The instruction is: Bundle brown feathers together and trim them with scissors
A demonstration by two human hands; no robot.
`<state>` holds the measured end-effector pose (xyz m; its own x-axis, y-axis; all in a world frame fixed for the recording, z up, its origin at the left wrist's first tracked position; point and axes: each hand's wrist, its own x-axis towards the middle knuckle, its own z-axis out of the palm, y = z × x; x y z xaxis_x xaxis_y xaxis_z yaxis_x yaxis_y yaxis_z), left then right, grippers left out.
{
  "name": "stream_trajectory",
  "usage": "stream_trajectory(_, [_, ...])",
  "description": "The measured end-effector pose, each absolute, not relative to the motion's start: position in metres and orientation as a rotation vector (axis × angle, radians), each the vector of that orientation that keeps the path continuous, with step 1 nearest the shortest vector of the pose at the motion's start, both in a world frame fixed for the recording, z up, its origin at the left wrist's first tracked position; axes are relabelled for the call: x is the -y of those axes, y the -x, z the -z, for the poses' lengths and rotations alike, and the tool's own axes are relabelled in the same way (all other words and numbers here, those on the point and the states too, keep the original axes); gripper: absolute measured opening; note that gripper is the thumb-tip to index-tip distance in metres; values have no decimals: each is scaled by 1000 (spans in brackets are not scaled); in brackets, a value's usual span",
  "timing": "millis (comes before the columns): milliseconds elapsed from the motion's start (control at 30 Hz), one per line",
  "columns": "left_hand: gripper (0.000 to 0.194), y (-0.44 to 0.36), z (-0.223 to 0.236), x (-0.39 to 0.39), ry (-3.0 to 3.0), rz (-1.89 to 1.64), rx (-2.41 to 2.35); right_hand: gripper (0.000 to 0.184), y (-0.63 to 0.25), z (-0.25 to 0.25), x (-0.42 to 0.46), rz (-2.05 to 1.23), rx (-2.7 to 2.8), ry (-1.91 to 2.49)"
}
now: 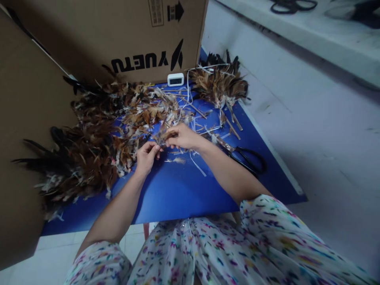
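Note:
Over the middle of the blue tabletop (178, 198), both my hands meet at a small bunch of brown feathers (162, 137). My right hand (183, 137) is closed on the bunch from the right. At its lower left end, my left hand (147, 155) pinches with thumb and forefinger; the feathers' base is partly hidden between the fingers. A large pile of brown and black feathers (92, 158) spreads just left of my left hand. Loose pale feathers (178, 160) and a strip of white ribbon (198, 165) lie below my hands.
Black-handled scissors (252, 160) lie partly behind my right forearm. Farther right are thin sticks (233, 126) and a feather bundle (221, 81). A small white digital display (175, 79) stands before a cardboard box (133, 35). Another cardboard panel (26, 118) borders the left; a wall (285, 103) borders the right.

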<state>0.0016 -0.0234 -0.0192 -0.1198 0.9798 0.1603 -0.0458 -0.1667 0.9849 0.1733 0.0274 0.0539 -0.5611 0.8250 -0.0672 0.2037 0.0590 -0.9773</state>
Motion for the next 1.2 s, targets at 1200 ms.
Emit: stream_trajectory(1200, [22, 4, 21, 29, -1732, -1216, -1369, 20, -180, -57, -27, -1690, 1904, 1034])
